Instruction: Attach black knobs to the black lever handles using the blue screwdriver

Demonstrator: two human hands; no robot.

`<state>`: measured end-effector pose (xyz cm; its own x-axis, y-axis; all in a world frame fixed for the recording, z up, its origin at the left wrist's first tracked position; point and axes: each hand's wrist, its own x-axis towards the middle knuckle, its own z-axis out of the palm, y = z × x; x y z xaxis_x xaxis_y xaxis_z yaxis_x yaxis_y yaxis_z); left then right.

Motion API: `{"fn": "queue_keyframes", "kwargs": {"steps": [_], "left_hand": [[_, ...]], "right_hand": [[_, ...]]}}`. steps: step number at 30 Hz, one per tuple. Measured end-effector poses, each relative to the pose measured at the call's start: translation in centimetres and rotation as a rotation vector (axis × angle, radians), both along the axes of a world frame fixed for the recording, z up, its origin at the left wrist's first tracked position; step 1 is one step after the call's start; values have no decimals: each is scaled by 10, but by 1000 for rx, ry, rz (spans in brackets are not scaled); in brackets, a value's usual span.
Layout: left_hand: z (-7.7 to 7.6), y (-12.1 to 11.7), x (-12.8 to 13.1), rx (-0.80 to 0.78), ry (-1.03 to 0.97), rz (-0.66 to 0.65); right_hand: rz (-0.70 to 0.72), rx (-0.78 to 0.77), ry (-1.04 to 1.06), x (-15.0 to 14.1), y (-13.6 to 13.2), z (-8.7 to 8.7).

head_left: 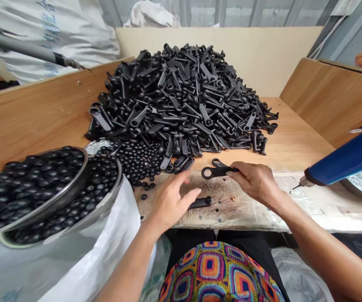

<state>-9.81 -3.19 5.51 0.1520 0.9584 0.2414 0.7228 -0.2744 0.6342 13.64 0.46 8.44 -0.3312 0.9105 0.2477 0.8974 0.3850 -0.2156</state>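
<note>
My right hand (254, 181) pinches one end of a flat black lever part (215, 171) with a ring at its left end, holding it just above the worn work board (231, 209). My left hand (171, 200) hovers over the board with fingers loosely bent, its fingertips touching a second black part (201, 202) that lies flat there. A third black part (218, 162) lies just behind the held one. A large heap of the same black levers (184, 96) fills the wooden bench behind.
Two metal bowls (74, 193) of small black round caps sit at left on a white sack (105, 251); more caps (138, 161) spill beside them. A blue powered driver (344, 161) points its tip at the board from the right. Wooden walls (332, 96) bound the bench.
</note>
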Motion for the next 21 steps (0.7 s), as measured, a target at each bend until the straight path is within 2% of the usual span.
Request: {"fn": "queue_keyframes", "kwargs": {"steps": [3, 6, 10, 16, 18, 21], "left_hand": [[-25, -17, -5, 51, 198, -123], [-38, -25, 2, 32, 290, -183], [-38, -17, 19, 61, 340, -233], [-35, 9, 41, 173, 395, -268], [-36, 18, 45, 179, 395, -295], [-40, 29, 48, 103, 346, -361]], "right_hand": [[-60, -214, -78, 2, 7, -7], [-37, -331, -197, -8, 14, -19], [-17, -356, -274, -15, 25, -23], [-91, -268, -262, 10, 46, -11], [-66, -305, -281, 14, 53, -15], [-9, -327, -267, 14, 61, -28]]}}
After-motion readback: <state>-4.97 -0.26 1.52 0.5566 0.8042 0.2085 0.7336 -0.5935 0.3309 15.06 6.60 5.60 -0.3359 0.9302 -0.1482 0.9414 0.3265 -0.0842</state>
